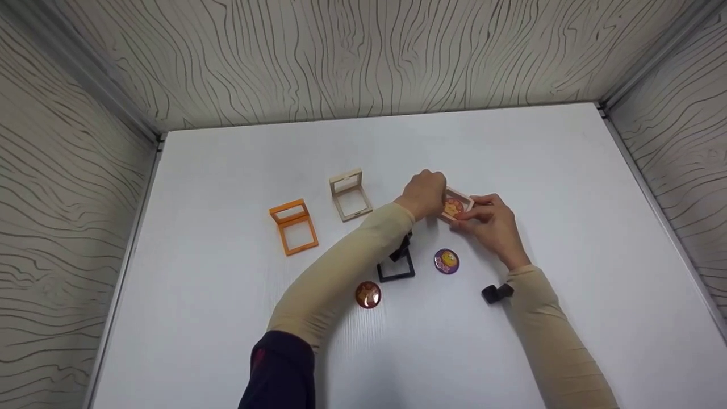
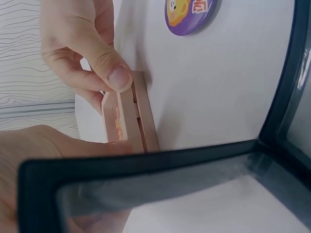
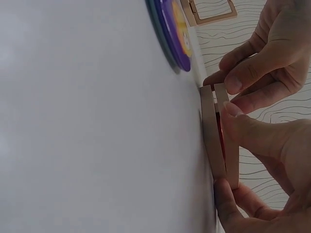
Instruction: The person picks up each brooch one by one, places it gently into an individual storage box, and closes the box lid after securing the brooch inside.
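Observation:
Both hands hold a pale pink display frame (image 1: 468, 200), with an orange-red round badge (image 1: 453, 208) showing inside it. My left hand (image 1: 423, 193) grips its left end, and my right hand (image 1: 493, 228) pinches the right end between thumb and fingers. In the right wrist view the two halves of the frame (image 3: 210, 128) lie nearly together, a narrow gap between them with red showing through. A purple badge (image 1: 447, 261) lies just in front of the hands. Beneath the left forearm stands a black display frame (image 1: 397, 278), partly hidden by the sleeve and wrist camera.
An orange display frame (image 1: 300, 250) and a cream one (image 1: 356, 215) stand with raised lids to the left. A dark red badge (image 1: 368, 295) lies beside the left sleeve. The white table (image 1: 227, 341) meets wood-grain panels (image 1: 363, 62) at the back and sides.

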`<state>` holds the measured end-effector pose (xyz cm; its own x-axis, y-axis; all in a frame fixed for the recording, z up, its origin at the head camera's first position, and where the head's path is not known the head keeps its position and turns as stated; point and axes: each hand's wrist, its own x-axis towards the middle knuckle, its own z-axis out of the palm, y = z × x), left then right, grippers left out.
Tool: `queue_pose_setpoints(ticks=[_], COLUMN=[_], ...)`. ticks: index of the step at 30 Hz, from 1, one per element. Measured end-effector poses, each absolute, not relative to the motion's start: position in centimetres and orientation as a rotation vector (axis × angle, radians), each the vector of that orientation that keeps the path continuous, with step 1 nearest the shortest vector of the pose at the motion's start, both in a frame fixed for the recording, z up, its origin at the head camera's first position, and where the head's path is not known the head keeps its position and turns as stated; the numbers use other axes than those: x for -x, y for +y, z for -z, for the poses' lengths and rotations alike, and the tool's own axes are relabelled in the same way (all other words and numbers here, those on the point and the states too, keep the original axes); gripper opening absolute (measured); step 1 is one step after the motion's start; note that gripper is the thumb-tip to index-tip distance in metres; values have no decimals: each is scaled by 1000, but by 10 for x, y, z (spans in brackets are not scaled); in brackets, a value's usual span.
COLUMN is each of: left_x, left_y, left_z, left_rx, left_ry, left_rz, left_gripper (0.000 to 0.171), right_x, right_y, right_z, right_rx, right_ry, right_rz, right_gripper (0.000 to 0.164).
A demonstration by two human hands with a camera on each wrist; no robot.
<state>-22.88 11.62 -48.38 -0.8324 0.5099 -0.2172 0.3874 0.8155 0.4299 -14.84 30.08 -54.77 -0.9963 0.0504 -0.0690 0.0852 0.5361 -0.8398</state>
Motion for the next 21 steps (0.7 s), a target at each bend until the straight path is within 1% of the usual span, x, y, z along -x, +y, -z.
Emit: queue_pose_setpoints(ticks=[8, 13, 16, 21], left_x=[228, 229, 229, 227], left_y=[119, 118, 118, 119], left_z=[484, 484, 483, 481], left_rx=[-653, -666, -674, -649], left_ry=[2665, 2654, 2656, 2614], left_rz=[-527, -522, -485, -466], left_gripper=[21, 16, 16, 25], right_x=[147, 148, 148, 145], right_y=[300, 298, 295, 289], right_z=[546, 545, 543, 537], right_rx=[-148, -135, -121, -163], right_ry=[2721, 2753, 2780, 2786], right_rz=[1468, 1444, 1424, 1349], right_gripper=[24, 22, 22, 25])
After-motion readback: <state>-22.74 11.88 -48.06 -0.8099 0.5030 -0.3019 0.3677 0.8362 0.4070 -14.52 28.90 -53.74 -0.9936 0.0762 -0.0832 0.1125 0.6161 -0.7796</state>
